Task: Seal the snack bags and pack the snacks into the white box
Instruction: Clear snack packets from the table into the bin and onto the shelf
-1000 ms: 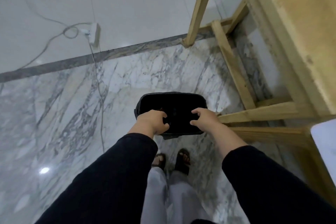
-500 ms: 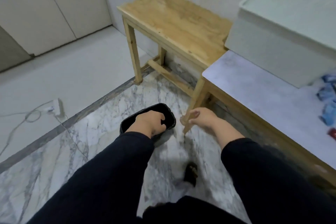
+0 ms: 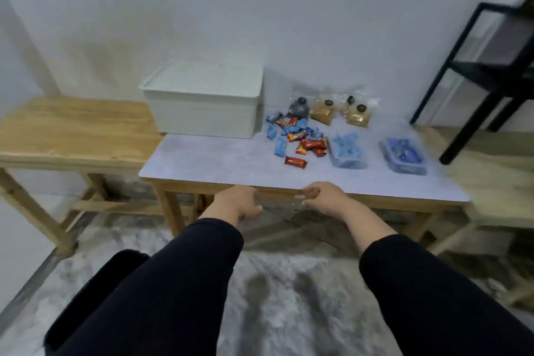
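Note:
The white box [image 3: 202, 107] stands with its lid on at the back left of the grey-topped table [image 3: 231, 164]. To its right lies a loose pile of small red and blue wrapped snacks [image 3: 299, 140]. Behind the pile are several clear bags with brown contents [image 3: 323, 114]. Two clear bags of blue snacks [image 3: 346, 151] [image 3: 404, 156] lie further right. My left hand [image 3: 239, 202] and my right hand [image 3: 320, 198] hover at the table's front edge, fingers loosely curled, with nothing visible in them. The view is blurred.
A bare wooden table [image 3: 72, 130] adjoins on the left. A black metal shelf [image 3: 476, 66] stands at the right on another wooden surface [image 3: 491, 182]. A black stool [image 3: 115, 274] sits low at my left, over a marble floor.
My hands have let go of the black stool and risen to the table's front edge. The view has swung up from the floor to the table and wall.

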`<action>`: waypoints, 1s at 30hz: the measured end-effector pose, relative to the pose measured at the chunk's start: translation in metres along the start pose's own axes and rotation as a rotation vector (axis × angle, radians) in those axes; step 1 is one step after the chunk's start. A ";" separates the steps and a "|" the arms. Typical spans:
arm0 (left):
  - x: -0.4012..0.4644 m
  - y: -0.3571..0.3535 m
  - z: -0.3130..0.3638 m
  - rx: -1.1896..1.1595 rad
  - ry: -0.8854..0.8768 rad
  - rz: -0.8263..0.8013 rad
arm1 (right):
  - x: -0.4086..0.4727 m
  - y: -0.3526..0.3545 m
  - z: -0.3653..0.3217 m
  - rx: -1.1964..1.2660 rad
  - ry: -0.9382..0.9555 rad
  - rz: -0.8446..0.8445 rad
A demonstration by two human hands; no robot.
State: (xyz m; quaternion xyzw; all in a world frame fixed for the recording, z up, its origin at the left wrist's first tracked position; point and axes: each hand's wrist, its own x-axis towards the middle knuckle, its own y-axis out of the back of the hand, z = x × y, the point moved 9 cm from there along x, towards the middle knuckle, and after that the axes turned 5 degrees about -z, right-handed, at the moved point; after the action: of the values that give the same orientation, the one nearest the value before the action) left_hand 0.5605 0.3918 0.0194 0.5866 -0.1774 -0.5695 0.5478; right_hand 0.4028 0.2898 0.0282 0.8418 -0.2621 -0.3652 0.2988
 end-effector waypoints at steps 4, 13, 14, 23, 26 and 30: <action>0.022 0.002 0.131 0.041 -0.137 0.001 | -0.062 0.083 0.097 0.057 -0.101 0.129; 0.048 0.003 0.371 0.107 -0.419 0.047 | -0.181 0.216 0.276 0.184 -0.307 0.421; 0.050 0.008 0.390 0.115 -0.437 0.068 | -0.186 0.229 0.289 0.188 -0.321 0.440; 0.109 0.091 0.531 0.126 -0.637 0.236 | -0.180 0.358 0.343 0.261 -0.302 0.661; 0.121 0.130 0.569 0.098 -0.707 0.323 | -0.174 0.405 0.346 0.241 -0.280 0.730; 0.131 0.188 0.615 0.056 -0.803 0.499 | -0.164 0.456 0.354 0.227 -0.266 0.803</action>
State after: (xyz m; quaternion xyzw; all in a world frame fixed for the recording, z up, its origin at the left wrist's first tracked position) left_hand 0.1458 -0.0516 0.2691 0.2741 -0.5261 -0.5972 0.5399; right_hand -0.0699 -0.0247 0.2236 0.6461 -0.6435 -0.2942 0.2863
